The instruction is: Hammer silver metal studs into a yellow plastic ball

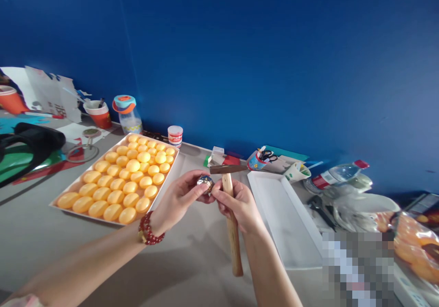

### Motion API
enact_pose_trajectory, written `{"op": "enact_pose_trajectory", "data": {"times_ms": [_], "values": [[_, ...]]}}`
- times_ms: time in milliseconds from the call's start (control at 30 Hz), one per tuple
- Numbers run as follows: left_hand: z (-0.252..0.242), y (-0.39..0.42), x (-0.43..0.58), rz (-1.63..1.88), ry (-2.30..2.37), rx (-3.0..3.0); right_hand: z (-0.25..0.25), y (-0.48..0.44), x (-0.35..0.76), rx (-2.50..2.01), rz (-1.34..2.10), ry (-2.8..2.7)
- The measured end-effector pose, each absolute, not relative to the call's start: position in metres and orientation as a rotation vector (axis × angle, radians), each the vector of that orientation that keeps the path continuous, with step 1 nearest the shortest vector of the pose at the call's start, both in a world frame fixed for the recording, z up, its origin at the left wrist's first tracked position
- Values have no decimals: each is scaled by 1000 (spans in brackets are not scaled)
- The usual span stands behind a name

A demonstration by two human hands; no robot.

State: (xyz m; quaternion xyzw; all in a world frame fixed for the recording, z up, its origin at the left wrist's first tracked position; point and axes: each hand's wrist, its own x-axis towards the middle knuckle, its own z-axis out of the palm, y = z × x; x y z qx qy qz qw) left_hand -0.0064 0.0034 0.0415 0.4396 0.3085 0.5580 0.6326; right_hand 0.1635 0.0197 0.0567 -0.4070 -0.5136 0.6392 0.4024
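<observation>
My left hand [183, 194], with a red bead bracelet on its wrist, is closed around a small shiny patterned ball [205, 183]. Close beside it, my right hand [236, 201] grips a hammer [234, 247] by the upper part of its wooden handle, the dark metal head on top and the handle end pointing down. The right fingertips are next to the ball; whether they touch it is unclear. To the left of my hands lies a shallow tray [174, 160] holding several orange balls [132, 165].
An open white box [295, 224] lies right of my hands. Along the blue wall stand a clear jar [129, 119], a small tub [175, 136], a pen cup [257, 160] and a bottle [336, 175]. Plastic bags [363, 206] crowd the right; a black object [34, 140] lies far left.
</observation>
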Motion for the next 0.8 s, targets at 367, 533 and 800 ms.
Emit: {"op": "enact_pose_trajectory", "data": {"times_ms": [367, 533, 800], "values": [[40, 3, -7, 1289, 772, 1042, 55, 18, 162, -1022, 1568, -1330], [41, 2, -7, 1298, 755, 1040, 56, 19, 164, -1026, 1589, -1349], [39, 2, -8, 1293, 751, 1057, 56, 19, 165, -1030, 1579, -1376]]}}
